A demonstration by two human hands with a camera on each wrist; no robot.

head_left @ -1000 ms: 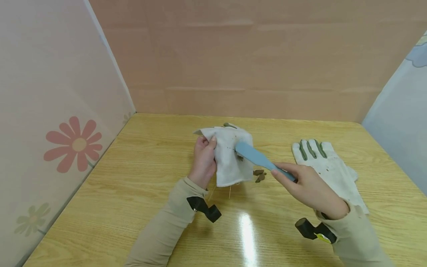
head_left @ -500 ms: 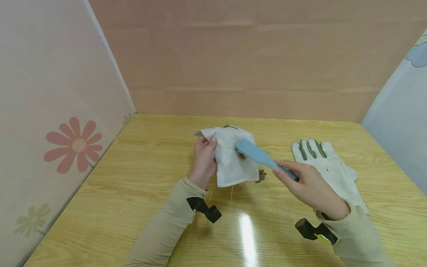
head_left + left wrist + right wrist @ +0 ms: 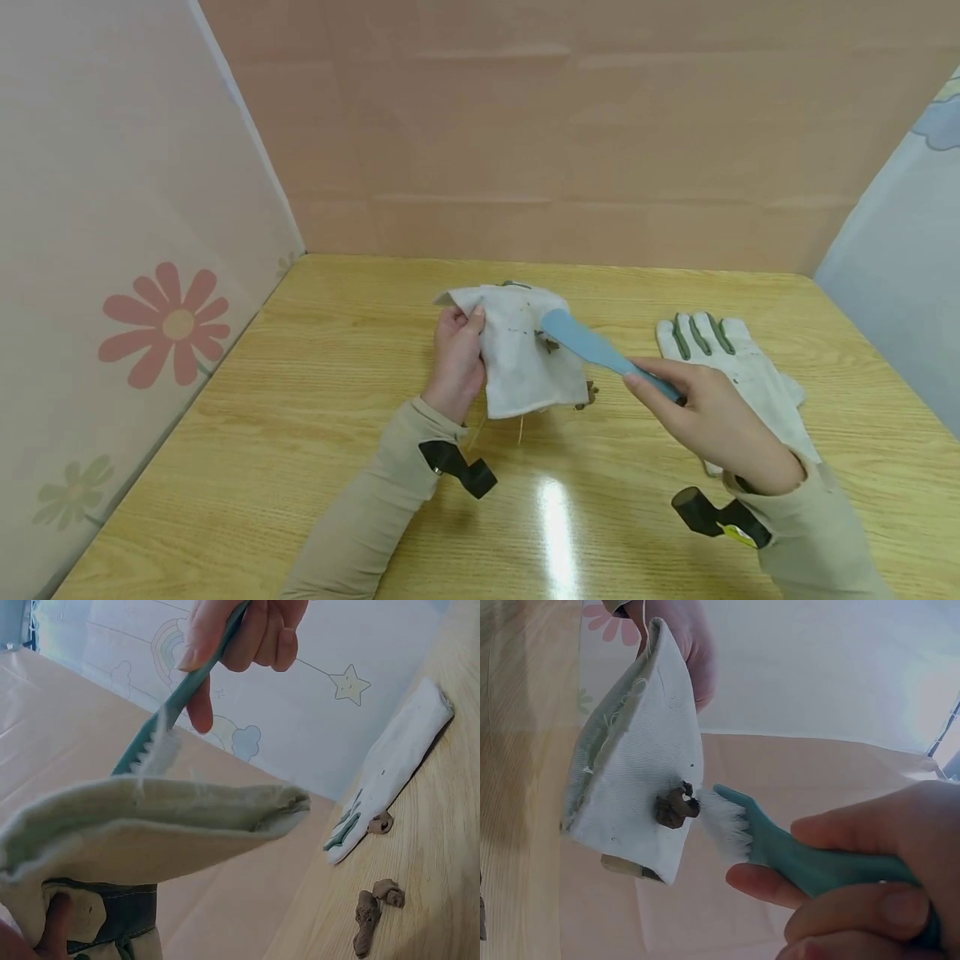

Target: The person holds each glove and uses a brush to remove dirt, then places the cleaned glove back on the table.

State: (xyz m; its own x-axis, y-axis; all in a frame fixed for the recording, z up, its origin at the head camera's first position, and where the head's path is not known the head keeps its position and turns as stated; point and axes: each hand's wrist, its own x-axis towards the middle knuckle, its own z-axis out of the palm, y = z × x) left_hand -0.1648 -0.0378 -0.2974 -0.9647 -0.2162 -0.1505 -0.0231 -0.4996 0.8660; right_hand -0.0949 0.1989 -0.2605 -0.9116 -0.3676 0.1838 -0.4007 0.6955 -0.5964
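Observation:
A white work glove (image 3: pixel 525 367) with green trim hangs above the table, its cuff side towards me. My left hand (image 3: pixel 457 358) grips it by its left edge, thumb in front. In the right wrist view a brown clump (image 3: pixel 676 808) sticks to the glove's cloth. My right hand (image 3: pixel 716 417) holds a blue brush (image 3: pixel 592 343) by its handle. White bristles (image 3: pixel 726 825) show beside the clump; whether they touch it I cannot tell. Part of the glove's far side is hidden in the head view.
Another white glove (image 3: pixel 757 383) with green finger seams lies flat on the table at the right, partly behind my right hand. Brown clumps (image 3: pixel 367 919) lie on the wooden table (image 3: pixel 337 333). A pink wall (image 3: pixel 585 150) stands behind, patterned panels at both sides.
The brush has slid slightly to the right across the cloth, uncovering the brown clump in the head view. The glove's lower right edge has swung right, hiding more of the clumps on the table.

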